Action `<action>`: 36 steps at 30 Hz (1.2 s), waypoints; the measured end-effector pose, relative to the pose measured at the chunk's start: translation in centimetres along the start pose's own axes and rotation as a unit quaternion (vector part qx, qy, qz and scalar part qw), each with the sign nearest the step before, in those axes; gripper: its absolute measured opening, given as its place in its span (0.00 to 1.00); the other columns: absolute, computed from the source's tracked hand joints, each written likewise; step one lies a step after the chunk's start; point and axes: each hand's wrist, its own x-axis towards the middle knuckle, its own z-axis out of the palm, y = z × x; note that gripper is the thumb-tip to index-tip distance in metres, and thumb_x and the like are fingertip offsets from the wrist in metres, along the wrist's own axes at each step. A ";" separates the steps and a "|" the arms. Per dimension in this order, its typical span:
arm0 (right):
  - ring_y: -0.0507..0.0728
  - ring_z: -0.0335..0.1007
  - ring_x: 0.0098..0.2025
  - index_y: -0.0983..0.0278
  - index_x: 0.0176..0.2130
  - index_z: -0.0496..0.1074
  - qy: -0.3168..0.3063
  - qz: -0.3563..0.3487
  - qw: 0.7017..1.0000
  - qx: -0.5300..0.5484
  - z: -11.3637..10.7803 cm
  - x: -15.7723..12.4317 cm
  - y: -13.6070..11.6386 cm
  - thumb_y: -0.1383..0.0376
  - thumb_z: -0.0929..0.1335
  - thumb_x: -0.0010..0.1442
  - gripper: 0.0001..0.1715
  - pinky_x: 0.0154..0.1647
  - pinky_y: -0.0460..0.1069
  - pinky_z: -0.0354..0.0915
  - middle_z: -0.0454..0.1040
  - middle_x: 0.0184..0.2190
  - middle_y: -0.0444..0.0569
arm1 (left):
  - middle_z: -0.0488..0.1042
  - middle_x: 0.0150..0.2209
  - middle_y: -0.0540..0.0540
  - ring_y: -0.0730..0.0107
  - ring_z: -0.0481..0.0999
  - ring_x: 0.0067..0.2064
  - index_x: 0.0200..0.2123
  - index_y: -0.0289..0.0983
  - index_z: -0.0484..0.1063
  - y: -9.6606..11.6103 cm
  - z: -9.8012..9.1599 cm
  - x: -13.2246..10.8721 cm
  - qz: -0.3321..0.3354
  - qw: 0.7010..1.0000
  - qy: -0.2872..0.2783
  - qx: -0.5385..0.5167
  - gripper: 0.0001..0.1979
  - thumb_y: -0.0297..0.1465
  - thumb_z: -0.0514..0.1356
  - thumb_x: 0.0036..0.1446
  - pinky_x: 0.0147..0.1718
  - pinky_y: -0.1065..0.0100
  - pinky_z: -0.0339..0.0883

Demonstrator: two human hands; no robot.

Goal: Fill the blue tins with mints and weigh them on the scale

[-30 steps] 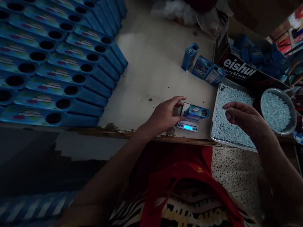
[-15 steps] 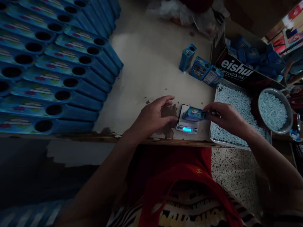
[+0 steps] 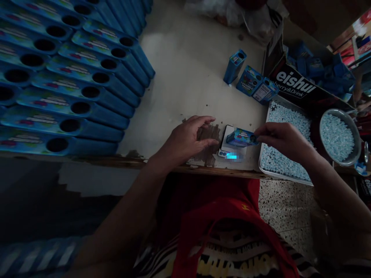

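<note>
A small blue candy box (image 3: 241,137) stands on a small digital scale (image 3: 223,147) with a lit blue display near the table's front edge. The box's dark round opening faces the right side. Close to that opening is my right hand (image 3: 279,136), its thumb and fingertips pinched together; whatever is between them is too small to make out. My left hand (image 3: 188,137) hovers left of the scale, thumb and fingers apart and curved, touching nothing. Just right of the scale, a metal tray (image 3: 262,164) of pale blue candies lies under my right hand and forearm.
Rows of blue boxes with round holes (image 3: 95,92) fill the left of the table. Several blue boxes (image 3: 247,80) stand behind the scale. To the right are a metal bowl of candies (image 3: 336,133) and a black carton (image 3: 292,83) of blue packets. Plastic bags (image 3: 232,13) lie at the back.
The view has shifted slightly. My right fingertips have drawn closer together beside the box's opening. My left hand and the box on the scale stay nearly in place.
</note>
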 end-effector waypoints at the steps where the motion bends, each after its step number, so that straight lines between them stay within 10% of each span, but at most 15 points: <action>1: 0.52 0.70 0.30 0.60 0.39 0.87 0.009 -0.003 0.999 -0.032 0.0 0.0 -0.1 0.63 0.78 0.61 0.05 0.35 0.50 0.62 0.80 0.27 0.44 | 0.77 0.63 0.40 0.48 0.80 0.61 0.66 0.43 0.74 0.1 -0.1 0.0 -0.003 1.000 -0.003 0.005 0.34 0.46 0.71 0.58 0.63 0.50 0.75; 6: 0.55 0.76 0.35 0.61 0.38 0.86 0.039 -0.009 0.996 -0.084 -0.2 0.2 -0.3 0.61 0.77 0.61 0.06 0.39 0.51 0.66 0.84 0.32 0.47 | 0.77 0.64 0.40 0.47 0.80 0.61 0.66 0.44 0.74 1.0 -0.5 -0.1 -0.004 0.999 -0.012 0.030 0.33 0.47 0.69 0.60 0.63 0.50 0.74; 16: 0.57 0.83 0.41 0.60 0.44 0.87 0.086 -0.005 0.986 0.140 1.4 -1.1 0.5 0.64 0.73 0.64 0.11 0.49 0.54 0.78 0.86 0.37 0.47 | 0.77 0.65 0.41 0.45 0.77 0.65 0.66 0.44 0.75 1.0 -0.6 -0.1 -0.003 0.999 -0.035 0.021 0.33 0.45 0.70 0.59 0.64 0.50 0.73; 36: 0.57 0.85 0.53 0.57 0.47 0.85 0.225 -0.189 0.954 -0.053 3.1 -1.5 2.1 0.76 0.64 0.71 0.23 0.56 0.55 0.78 0.87 0.50 0.49 | 0.79 0.64 0.39 0.48 0.78 0.66 0.66 0.41 0.72 4.4 2.3 0.9 0.088 0.991 -0.005 0.097 0.33 0.34 0.74 0.58 0.67 0.48 0.72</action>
